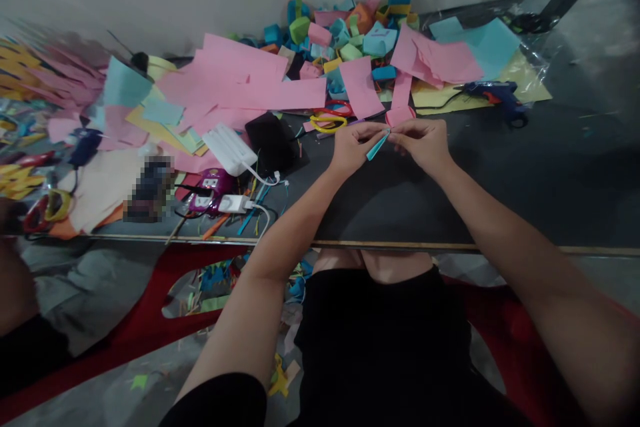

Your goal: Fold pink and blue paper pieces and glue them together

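Both hands meet above the dark table, pinching a small folded piece of light-blue paper [378, 145]. My left hand [353, 145] has its thumb and fingertips closed on the paper's upper end. From the other side, my right hand [421, 140] closes its fingertips at the same end. The paper's free, wider end points down toward me. Just beyond my left hand lie scissors with yellow and red handles [329, 123]. Past my right hand are pink paper strips [400, 90]. The fold's exact shape is partly hidden by the fingers.
Pink sheets [240, 73] and a heap of small coloured paper shapes [345, 33] line the back. A blue glue gun [500, 95] lies right. Left are a white power bank [230, 149], a purple power strip [214, 188] and cables. Another person's arm [15, 280] shows far left.
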Demonstrator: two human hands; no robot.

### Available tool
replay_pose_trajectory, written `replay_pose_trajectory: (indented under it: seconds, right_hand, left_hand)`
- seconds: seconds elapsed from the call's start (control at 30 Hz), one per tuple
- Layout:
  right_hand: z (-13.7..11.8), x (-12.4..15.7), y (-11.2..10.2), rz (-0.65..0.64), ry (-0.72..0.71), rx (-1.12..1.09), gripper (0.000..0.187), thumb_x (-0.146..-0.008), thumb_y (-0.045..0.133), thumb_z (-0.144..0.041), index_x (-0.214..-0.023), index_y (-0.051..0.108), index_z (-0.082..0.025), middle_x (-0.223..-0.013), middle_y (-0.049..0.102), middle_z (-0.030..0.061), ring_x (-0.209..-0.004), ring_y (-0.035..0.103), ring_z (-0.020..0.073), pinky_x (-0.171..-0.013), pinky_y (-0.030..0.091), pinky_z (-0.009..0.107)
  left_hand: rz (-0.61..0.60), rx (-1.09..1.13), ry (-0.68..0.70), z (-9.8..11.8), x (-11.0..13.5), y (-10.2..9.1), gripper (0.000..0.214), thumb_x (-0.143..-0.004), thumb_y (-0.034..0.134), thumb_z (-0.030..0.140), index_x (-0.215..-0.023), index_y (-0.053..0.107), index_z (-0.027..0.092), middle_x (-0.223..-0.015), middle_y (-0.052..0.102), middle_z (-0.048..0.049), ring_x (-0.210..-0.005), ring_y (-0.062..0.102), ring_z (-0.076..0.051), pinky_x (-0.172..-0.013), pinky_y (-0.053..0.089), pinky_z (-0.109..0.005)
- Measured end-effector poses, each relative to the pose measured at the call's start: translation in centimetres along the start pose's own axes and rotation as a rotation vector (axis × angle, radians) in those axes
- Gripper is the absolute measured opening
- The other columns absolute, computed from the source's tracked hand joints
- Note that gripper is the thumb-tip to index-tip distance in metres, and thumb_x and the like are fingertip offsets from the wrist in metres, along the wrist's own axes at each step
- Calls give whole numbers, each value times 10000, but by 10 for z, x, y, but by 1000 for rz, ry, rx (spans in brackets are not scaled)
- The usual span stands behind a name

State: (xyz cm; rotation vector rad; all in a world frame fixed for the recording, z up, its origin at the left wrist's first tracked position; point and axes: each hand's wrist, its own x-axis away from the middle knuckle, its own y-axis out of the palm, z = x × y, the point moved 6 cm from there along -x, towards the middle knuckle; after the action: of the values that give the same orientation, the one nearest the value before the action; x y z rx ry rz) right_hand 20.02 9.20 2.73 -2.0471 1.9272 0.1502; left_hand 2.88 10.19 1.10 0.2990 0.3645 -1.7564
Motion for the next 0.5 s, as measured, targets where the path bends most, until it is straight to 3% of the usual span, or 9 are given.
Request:
replay_pose_trajectory:
  seconds: [0.17,0.5]
  right_hand:
    - [6,0,-1,-14,55,7,328,-694,937,-502,-795,821,-212,-643,714,19,-518,613,141,-482,549,313]
    - [4,1,3,-77,115,-71,339,-658,964,-453,-720,758,-191,-551,606,-32,-456,523,80,-429,473,234]
  left_hand:
    - [-19,-37,-8,1,0,-3,313,-851,860,467,-1021,854,203,-1018,846,-89,-962,809,-246,-941,662,-438]
    - [-59,-73,83,-4,0,-3,484,-845,793,666,-1032,862,224,-995,854,-81,-892,819,-218,-844,674,-350]
